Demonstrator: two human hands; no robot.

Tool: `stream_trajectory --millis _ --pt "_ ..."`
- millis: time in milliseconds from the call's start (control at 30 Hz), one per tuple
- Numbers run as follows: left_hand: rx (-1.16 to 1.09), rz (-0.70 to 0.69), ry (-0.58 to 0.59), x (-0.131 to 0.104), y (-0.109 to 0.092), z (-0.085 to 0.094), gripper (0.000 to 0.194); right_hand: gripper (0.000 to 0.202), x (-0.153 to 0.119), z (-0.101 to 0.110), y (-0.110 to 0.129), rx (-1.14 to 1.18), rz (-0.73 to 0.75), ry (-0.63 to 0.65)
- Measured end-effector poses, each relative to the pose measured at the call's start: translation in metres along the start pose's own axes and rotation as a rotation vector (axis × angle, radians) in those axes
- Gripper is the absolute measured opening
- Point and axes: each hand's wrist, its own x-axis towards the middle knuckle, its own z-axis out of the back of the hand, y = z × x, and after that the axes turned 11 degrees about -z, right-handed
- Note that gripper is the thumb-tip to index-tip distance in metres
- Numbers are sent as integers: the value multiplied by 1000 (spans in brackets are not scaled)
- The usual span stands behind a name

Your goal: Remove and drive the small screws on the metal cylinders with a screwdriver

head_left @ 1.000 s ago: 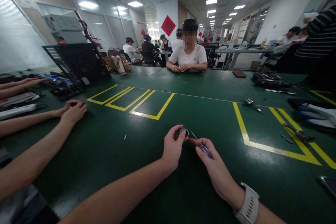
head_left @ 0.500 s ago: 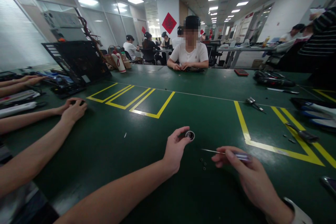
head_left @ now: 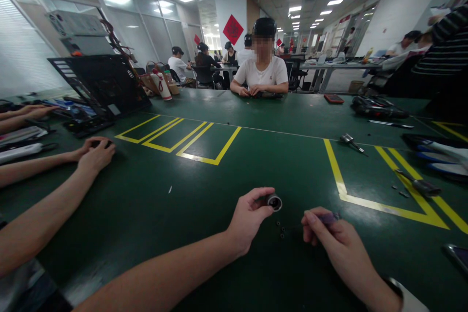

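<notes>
My left hand (head_left: 250, 219) pinches a short hollow metal cylinder (head_left: 274, 202) between thumb and fingers, its dark open end turned toward me. To the right, my right hand (head_left: 334, 239) is closed around a screwdriver (head_left: 331, 218) with a translucent purple handle; its shaft is hardly visible against the dark table. Several small dark nut-like parts (head_left: 281, 230) lie on the green table (head_left: 175, 234) between the two hands, just below the cylinder.
Yellow tape (head_left: 204, 160) marks the table. On the right lie a metal part with a thin shaft (head_left: 351, 143), a similar tool (head_left: 420, 185) and a phone-like object (head_left: 457, 256). A co-worker's hands (head_left: 95, 153) are at left; another person (head_left: 260, 75) sits opposite.
My left hand has shifted slightly right and down with the cylinder, tilting it to show more of its side. The screwdriver has turned in my right hand, so its shaft no longer shows clearly.
</notes>
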Motion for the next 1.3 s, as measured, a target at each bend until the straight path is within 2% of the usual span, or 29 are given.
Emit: stream_trajectory --millis 267,467,567,700,900,1067,1300 --pt "-15 -22 -3 1 4 0 38 31 -10 -4 3 -229 205 6" --pt "7 -14 -5 0 4 1 39 31 -11 -4 -3 -22 164 -111" --pt "7 -21 7 0 4 2 39 23 -15 -3 -5 42 231 -157" --pt "6 -37 41 1 8 4 38 15 -20 -5 -1 -51 327 -100" --pt "-18 -38 25 2 11 3 34 19 -20 -11 0 -176 473 -79" --pt "-15 -47 29 1 10 2 31 22 -20 -13 -3 -262 535 -87" --pt "11 -51 -52 4 13 0 25 27 -23 -14 -2 -357 619 -104"
